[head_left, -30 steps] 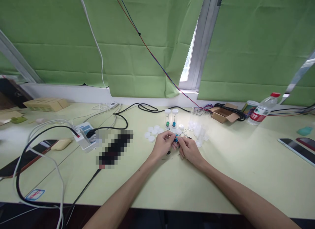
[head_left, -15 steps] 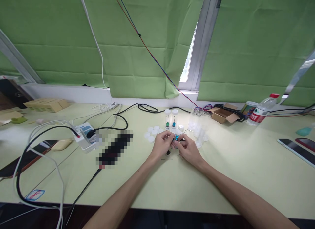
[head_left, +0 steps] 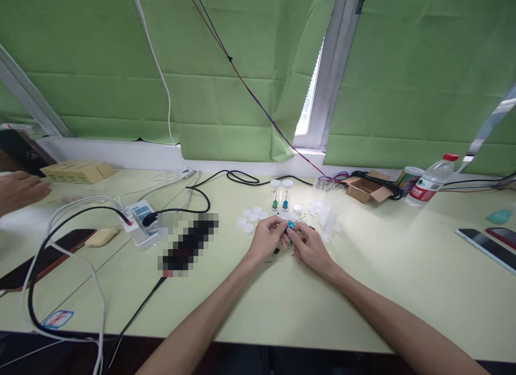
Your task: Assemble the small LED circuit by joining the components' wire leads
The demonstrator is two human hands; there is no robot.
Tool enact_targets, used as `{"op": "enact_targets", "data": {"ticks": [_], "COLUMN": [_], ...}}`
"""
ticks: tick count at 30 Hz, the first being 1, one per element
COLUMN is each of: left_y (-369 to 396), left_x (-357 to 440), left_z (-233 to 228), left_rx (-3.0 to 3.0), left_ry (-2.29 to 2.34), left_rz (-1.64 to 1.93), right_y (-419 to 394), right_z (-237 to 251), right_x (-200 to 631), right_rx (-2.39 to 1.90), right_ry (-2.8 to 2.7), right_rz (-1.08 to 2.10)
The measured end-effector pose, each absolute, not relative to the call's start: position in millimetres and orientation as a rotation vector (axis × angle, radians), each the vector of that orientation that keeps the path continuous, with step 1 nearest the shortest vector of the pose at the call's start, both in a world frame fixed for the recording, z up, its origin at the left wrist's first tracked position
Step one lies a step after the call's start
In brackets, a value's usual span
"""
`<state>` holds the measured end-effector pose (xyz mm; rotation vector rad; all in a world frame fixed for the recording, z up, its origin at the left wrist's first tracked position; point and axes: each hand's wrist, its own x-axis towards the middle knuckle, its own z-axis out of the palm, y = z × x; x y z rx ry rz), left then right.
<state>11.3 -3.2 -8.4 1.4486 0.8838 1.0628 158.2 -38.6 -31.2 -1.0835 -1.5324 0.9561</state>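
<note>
My left hand (head_left: 267,236) and my right hand (head_left: 308,244) meet above the table, fingertips pinched together around a small shiny blue part (head_left: 291,224). Fingers cover most of that part, so its kind does not show. A small black piece (head_left: 276,251) lies just under my left hand. Behind my hands stand two clear tubes with white caps, one with a green piece (head_left: 274,204) inside and one with a blue piece (head_left: 285,204). Several white round caps (head_left: 248,228) lie to the left of the tubes. More clear tubes (head_left: 327,230) are right of my right hand.
An open cardboard box (head_left: 365,189) and a water bottle (head_left: 429,184) stand at the back right. Phones (head_left: 489,248) lie at the right. A power strip (head_left: 139,221) with cables is on the left. Another person's hand (head_left: 24,192) reaches in at the far left.
Another person's hand has come into view at the far left. My hands stay at nearly the same place, with my right fingers slightly shifted on the blue part.
</note>
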Motion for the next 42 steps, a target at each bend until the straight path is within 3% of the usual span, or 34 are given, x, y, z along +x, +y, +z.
{"op": "enact_targets", "data": {"ticks": [19, 42], "left_y": [-5.8, -8.3], "left_x": [11.7, 15.8], "left_z": [-12.7, -15.3], "left_rx": [1.308, 1.539], "left_ry": [0.892, 0.833], "left_rz": [1.002, 1.093], "right_y": [-41.0, -38.8], "right_z": [-29.7, -26.3], "right_x": [156.8, 157.6], "right_rx": [-1.164, -1.244], "right_ry": [-1.548, -1.403], "right_rz": [0.893, 0.772]}}
